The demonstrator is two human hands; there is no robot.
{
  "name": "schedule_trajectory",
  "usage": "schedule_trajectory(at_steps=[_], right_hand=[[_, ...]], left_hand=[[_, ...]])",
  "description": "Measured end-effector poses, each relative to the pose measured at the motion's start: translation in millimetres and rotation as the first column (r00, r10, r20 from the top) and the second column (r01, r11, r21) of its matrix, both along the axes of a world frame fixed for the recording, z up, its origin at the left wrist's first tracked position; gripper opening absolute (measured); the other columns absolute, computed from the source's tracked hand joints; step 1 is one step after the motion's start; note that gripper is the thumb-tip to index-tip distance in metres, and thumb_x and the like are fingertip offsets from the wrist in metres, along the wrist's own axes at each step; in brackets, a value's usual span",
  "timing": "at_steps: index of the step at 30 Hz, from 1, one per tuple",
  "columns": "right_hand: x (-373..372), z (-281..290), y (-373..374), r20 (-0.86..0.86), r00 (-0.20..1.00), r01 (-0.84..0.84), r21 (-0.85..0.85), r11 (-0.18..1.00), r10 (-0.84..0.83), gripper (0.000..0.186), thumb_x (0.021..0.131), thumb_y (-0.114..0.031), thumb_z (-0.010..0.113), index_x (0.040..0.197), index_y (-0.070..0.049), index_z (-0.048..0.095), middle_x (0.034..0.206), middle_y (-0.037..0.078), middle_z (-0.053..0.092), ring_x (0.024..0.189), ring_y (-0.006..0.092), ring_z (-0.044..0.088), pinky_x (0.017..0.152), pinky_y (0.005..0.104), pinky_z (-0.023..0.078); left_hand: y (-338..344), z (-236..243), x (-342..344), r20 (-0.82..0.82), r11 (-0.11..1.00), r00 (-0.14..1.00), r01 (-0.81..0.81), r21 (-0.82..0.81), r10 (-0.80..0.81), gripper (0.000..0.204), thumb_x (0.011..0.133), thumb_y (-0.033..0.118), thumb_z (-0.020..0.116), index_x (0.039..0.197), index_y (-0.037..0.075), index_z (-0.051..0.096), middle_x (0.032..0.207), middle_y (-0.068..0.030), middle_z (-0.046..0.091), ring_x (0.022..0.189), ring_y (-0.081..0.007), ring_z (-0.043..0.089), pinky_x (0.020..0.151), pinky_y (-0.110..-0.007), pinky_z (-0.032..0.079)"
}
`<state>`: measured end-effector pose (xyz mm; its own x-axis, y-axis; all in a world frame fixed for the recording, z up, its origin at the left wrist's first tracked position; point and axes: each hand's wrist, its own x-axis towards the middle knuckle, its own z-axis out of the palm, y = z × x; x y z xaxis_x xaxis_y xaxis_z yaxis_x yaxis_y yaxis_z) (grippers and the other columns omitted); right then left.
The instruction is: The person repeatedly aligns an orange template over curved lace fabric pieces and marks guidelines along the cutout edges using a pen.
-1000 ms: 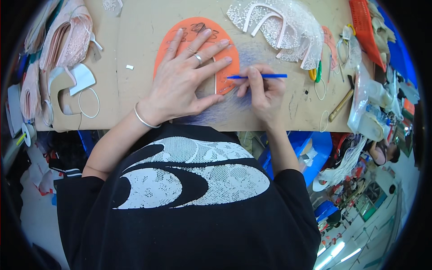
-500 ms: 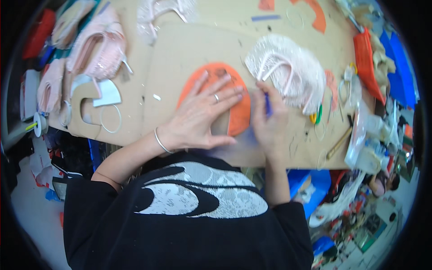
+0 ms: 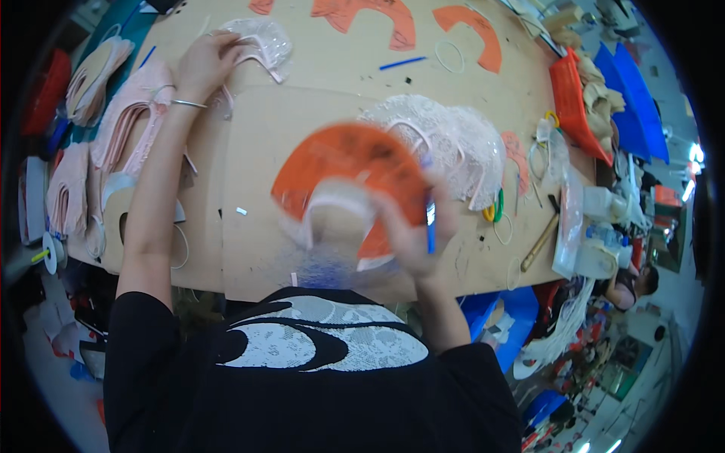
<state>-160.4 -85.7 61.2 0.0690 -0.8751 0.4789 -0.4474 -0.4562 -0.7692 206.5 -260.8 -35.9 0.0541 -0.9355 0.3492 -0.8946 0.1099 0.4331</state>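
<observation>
My left hand reaches to the far left, its fingers closed on the edge of a pale, shiny curved fabric piece. Closer to me, an orange horseshoe-shaped template, marked with dark writing and blurred by motion, is held by my right hand. A blue pen is in that hand too. Along the template's inner curve runs a pale edge; whether it belongs to a fabric piece beneath cannot be told. Just beyond my right hand lie overlapping pale lace pieces of similar curved shape.
More orange templates and another blue pen lie at the far side of the cardboard-covered table. Pink fabric stacks line the left. To the right are a wooden-handled tool, green-handled snips and a red bin.
My left hand has left the orange template and gone far left to the pale piece. My right hand now holds the template as well as the pen; the template has turned and shifted.
</observation>
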Motion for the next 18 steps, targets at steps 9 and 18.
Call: schedule_trajectory(at_steps=[9,18], right_hand=[[-85.8,-9.7,-65.5,0.004,0.846,0.507,-0.315,0.803,-0.533,0.016,0.097,-0.014,0.064,0.1,0.001,0.069,0.085,0.005,0.07,0.065,0.0117,0.056,0.06,0.0239,0.047],[-48.2,12.6,-34.1,0.148,0.925,0.349,0.028,0.937,-0.349,0.021,0.098,-0.013,0.062,0.114,0.001,0.068,0.095,0.005,0.07,0.075,0.0079,0.061,0.067,0.0191,0.049]], left_hand=[[54.5,74.2,-48.8,-0.098,0.775,0.957,0.158,-0.612,-0.272,0.019,0.086,0.0,0.068,0.103,0.003,0.074,0.102,-0.0026,0.074,0.074,-0.0189,0.065,0.069,-0.028,0.052],[218.1,60.4,-153.5,-0.294,0.891,0.85,0.454,-0.009,-0.437,0.049,0.092,0.005,0.061,0.14,0.0,0.052,0.143,-0.015,0.055,0.133,-0.0288,0.055,0.108,-0.039,0.047]])
